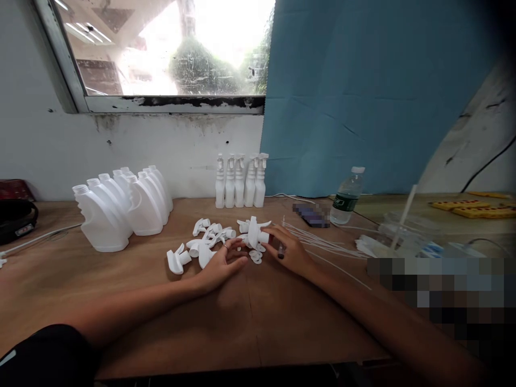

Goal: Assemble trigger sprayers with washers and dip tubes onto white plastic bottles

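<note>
My right hand [291, 251] pinches the collar of a white spray trigger head [253, 232], which sits above the tabletop. A small dark item [281, 251], whose kind I cannot make out, shows at the curled fingers of that hand. My left hand [226, 262] rests just left of it, thumb and fingers apart, with nothing visible in its grasp. Its fingertips lie close to the held trigger head; whether they touch is unclear. More loose trigger heads [176, 260] lie left of and behind my left hand. Several small white rings [255, 257] lie on the table between both hands.
White bottles without tops [105, 220] stand at the left. Several bottles fitted with spray heads [239, 183] line the wall. Thin white tubes [326, 239], a phone [310, 215], a water bottle [347, 196] and a clear container [407, 231] are on the right of the wooden table [161, 328].
</note>
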Motion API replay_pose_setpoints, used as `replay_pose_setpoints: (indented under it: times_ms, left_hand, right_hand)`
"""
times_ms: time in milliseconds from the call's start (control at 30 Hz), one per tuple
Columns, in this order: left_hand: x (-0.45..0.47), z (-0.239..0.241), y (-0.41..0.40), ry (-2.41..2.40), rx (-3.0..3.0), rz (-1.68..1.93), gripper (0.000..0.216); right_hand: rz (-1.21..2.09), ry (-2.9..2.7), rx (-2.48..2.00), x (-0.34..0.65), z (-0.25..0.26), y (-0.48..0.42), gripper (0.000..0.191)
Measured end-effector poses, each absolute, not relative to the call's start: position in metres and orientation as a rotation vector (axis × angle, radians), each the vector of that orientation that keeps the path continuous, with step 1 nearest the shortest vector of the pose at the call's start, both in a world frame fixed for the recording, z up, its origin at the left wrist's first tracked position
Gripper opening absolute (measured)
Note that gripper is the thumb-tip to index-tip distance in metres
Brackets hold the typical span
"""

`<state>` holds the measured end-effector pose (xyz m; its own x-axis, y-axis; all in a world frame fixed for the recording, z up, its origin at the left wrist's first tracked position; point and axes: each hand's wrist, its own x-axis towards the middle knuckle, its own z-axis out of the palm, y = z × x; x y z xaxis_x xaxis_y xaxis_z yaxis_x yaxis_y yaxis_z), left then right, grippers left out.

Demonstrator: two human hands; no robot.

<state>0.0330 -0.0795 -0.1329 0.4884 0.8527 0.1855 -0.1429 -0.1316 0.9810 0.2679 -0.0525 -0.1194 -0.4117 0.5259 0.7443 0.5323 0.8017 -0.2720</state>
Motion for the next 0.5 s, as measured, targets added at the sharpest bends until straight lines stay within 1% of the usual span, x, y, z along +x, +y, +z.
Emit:
replay_pose_setpoints:
  times_ms: [67, 133, 233, 300, 367, 500]
  left_hand:
    - [0.033, -0.133, -0.077, 0.595, 1.286, 1.000, 0.060]
    - [0.033, -0.133, -0.075, 0.535, 1.200, 0.998, 0.058]
    - [0.033, -0.132, -0.072, 0.517, 1.121, 0.992, 0.045]
    - [0.032, -0.131, -0.070, 0.517, 1.061, 1.000, 0.035]
    - [0.030, -0.129, -0.068, 0.488, 1.015, 0.970, 0.028]
    - [0.026, -0.124, -0.067, 0.438, 0.964, 0.920, 0.028]
  right_hand:
    - [-0.006, -2.123, -0.745, 0.261, -0.118, -0.059, 0.026]
    - [-0.055, -2.204, -0.678, 0.252, -0.118, -0.064, 0.030]
    - [-0.204, -2.314, -0.493, 0.240, -0.115, -0.069, 0.039]
    - [-0.219, -2.284, -0.445, 0.235, -0.111, -0.070, 0.048]
    - [-0.120, -2.204, -0.521, 0.234, -0.105, -0.071, 0.052]
    - [0.160, -2.074, -0.644, 0.236, -0.099, -0.078, 0.042]
